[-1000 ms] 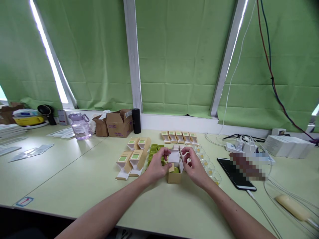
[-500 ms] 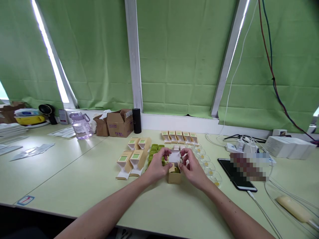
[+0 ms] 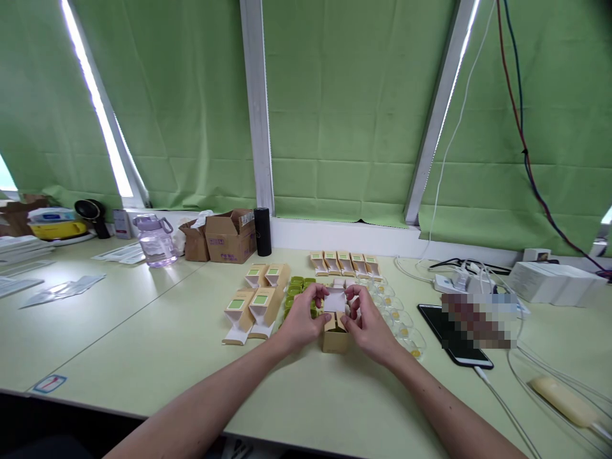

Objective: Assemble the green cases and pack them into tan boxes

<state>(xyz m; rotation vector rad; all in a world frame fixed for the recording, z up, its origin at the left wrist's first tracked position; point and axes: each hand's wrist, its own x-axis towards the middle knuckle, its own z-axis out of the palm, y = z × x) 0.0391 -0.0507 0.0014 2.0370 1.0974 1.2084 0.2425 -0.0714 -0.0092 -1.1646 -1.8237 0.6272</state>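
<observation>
left of the phone [image 3: 450, 338], the box [image 3: 335, 342] stands between left hand [image 3: 305, 317] and right hand [image 3: 371, 324], whose fingers are curled but unclosed, thumbs at its flaps [image 3: 329, 323], so uneven pressing may crease one.

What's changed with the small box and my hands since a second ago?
Your right hand moved slightly left, folding the right flap of the small box inward; the green item inside is now hard to see. Your left hand stays at the left flap, and the lid stays raised.
</observation>
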